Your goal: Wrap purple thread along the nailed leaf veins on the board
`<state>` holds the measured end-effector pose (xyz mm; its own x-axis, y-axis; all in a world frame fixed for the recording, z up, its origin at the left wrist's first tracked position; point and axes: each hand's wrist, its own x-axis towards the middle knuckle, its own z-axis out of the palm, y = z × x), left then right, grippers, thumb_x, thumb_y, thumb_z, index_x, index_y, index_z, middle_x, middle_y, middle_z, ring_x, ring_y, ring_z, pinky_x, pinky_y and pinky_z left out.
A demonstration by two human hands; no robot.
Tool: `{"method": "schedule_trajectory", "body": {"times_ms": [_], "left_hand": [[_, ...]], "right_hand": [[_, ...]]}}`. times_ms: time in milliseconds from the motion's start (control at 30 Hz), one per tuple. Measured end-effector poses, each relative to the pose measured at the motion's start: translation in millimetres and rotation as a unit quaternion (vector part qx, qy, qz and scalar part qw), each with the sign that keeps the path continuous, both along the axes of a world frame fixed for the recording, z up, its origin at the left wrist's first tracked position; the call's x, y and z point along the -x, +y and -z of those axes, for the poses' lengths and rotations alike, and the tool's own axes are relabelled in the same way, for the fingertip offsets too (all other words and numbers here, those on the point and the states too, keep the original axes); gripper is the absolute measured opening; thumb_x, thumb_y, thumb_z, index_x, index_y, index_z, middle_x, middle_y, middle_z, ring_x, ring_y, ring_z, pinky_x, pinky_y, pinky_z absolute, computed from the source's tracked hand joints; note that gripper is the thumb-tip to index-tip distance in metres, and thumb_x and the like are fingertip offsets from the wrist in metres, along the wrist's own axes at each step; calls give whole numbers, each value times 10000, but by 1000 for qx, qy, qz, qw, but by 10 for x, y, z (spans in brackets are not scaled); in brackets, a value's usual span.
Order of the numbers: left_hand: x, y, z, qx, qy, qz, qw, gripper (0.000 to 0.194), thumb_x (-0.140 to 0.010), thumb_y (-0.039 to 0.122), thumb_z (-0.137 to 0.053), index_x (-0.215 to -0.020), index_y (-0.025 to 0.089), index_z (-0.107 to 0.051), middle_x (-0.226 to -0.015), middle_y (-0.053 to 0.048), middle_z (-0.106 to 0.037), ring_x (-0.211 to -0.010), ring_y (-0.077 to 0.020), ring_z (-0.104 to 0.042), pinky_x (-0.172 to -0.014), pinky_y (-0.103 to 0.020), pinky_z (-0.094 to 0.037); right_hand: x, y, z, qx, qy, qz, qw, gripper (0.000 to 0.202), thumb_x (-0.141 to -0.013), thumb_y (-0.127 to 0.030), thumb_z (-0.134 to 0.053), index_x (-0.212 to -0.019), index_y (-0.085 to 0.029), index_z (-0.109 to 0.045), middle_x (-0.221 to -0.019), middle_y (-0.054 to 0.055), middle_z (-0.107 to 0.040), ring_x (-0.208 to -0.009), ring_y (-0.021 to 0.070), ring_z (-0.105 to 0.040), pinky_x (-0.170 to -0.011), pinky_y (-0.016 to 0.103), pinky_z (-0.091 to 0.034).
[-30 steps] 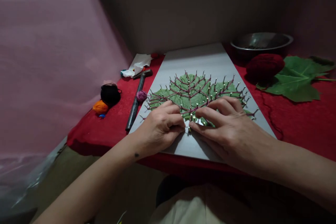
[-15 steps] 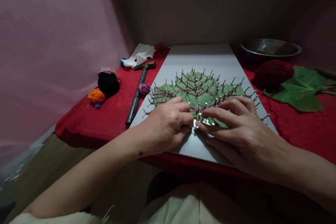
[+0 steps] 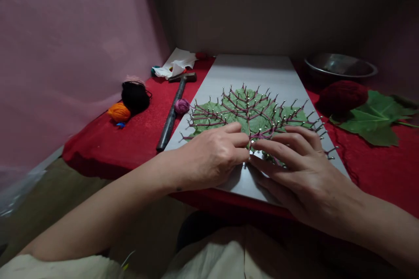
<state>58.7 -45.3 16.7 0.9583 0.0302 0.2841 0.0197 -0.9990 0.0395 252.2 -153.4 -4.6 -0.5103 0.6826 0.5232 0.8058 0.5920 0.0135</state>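
A green leaf (image 3: 258,120) lies on a white board (image 3: 253,69), studded with several upright nails (image 3: 248,99) that have purple yarn (image 3: 262,134) strung between them along the veins. Over the leaf's lower left side, my left hand (image 3: 218,153) is closed in a pinch beside the stem. Whatever its fingertips hold is hidden. My right hand (image 3: 301,165) rests at the lower right of the leaf, fingers stretched and somewhat apart, their tips touching the area of the nails by the stem. A small purple yarn ball (image 3: 182,106) sits at the board's left edge.
Left of the board lie a hammer (image 3: 173,111), black yarn (image 3: 135,96), orange yarn (image 3: 119,113) and crumpled white paper (image 3: 176,66). At right are a dark red yarn ball (image 3: 343,96), a loose leaf (image 3: 376,117) and a metal bowl (image 3: 340,65) on the red cloth (image 3: 108,148).
My left hand has shifted slightly right, closer to the stem and my right fingertips. The view has moved a little; the yarn balls, hammer and bowl stay in place.
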Motion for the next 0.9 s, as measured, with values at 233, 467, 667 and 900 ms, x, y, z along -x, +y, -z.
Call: {"method": "schedule_trajectory", "body": {"times_ms": [233,467,667,900], "left_hand": [[31,15,-21,-17,14,16,1000,249,-909,71,-430,-749,140,-608,-819,-68,-586,-757,-177,-401,-695,-316,-408],[49,26,18,6,-11,9,1000,236,-864,33,-450,-686,137,-565,-791,-62,-563,-747,-167,-397,-645,-290,-393],[52,41,47,26,-19,8,999,234,-848,15,-450,-682,140,-557,-785,-51,-557,-759,-164,-401,-661,-286,-398],[63,40,46,37,-18,14,999,239,-855,18,-440,-697,141,-570,-820,-61,-582,-772,-168,-413,-688,-298,-405]], "right_hand": [[-32,-6,8,5,6,-6,1000,208,-917,-184,-520,-1038,-191,-690,-1152,60,-656,-1004,245,-534,-985,560,-324],[-43,108,-38,-13,-33,-19,999,186,-917,-198,-519,-911,-247,-699,-1015,7,-682,-943,199,-558,-1046,550,-272],[-77,175,-73,-4,-28,-42,999,195,-926,-196,-518,-909,-262,-700,-1001,11,-673,-925,176,-560,-1046,534,-288],[-41,124,-95,15,20,-33,999,191,-920,-178,-537,-824,-228,-695,-1008,29,-687,-918,188,-572,-998,539,-327]]}}
